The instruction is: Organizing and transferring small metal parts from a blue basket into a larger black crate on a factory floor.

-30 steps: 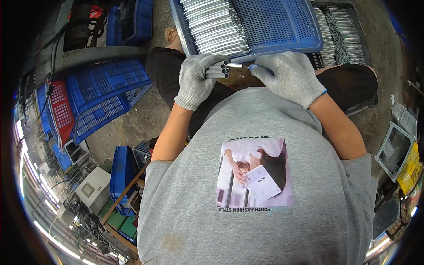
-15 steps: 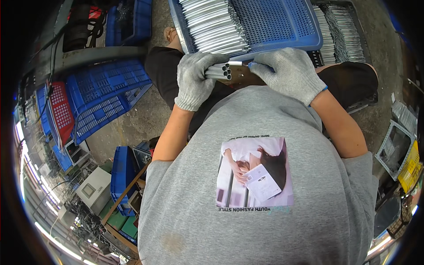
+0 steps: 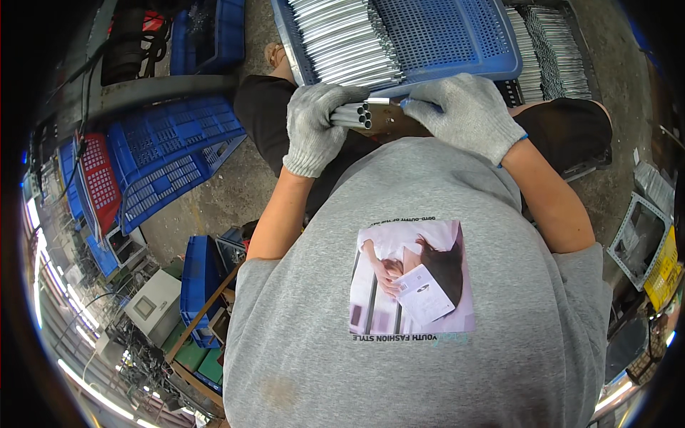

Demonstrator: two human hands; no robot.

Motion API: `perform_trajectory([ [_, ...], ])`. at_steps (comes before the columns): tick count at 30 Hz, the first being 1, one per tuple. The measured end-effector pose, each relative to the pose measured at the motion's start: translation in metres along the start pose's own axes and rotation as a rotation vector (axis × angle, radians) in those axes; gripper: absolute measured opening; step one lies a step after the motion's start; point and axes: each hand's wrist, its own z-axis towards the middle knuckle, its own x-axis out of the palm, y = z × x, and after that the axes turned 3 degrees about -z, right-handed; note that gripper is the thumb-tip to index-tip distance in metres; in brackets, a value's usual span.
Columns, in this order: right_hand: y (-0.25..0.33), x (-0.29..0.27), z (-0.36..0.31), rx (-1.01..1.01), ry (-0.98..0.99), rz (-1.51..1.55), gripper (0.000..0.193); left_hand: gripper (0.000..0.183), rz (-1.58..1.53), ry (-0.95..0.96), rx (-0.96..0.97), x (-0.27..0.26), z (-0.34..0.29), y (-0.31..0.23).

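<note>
My left hand (image 3: 314, 132), in a grey knitted glove, is closed around a bundle of short metal tubes (image 3: 349, 117) whose open ends face right. One metal tube (image 3: 378, 101) at the top of the bundle sticks out further than the others. Just to the right, my right hand (image 3: 467, 118), gloved too, is closed on a small blue tool (image 3: 405, 103). Only its blue end shows at the fingertips, pointing toward the protruding tube; the glove hides the rest. Whether it touches the tube I cannot tell.
Ahead stands a blue perforated crate (image 3: 446, 43) with rows of metal tubes (image 3: 346, 43) in its left part. More tubes fill a dark crate (image 3: 571, 36) at the right. Blue crates (image 3: 171, 135) and a red crate (image 3: 98, 171) lie at the left.
My right hand has shifted very slightly upward along with the blue tool. The left hand still holds the tubes in nearly the same place.
</note>
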Motion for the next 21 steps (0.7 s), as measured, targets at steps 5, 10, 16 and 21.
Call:
perform_trajectory([
  [5,-0.003,0.006,0.002,-0.019,-0.049,0.069,0.026,0.026,-0.009,-0.003,-0.016,0.003,0.002,0.005],
  [10,-0.011,0.017,0.009,0.049,-0.148,0.073,0.026,0.027,0.072,-0.023,-0.073,0.013,0.010,0.022],
  [16,-0.021,0.031,0.003,0.068,-0.206,-0.031,0.025,0.032,0.347,0.029,-0.223,0.051,0.019,0.064],
  [21,-0.020,0.027,-0.002,0.066,-0.219,-0.033,0.024,0.037,0.476,0.095,-0.218,0.055,0.029,0.069],
])
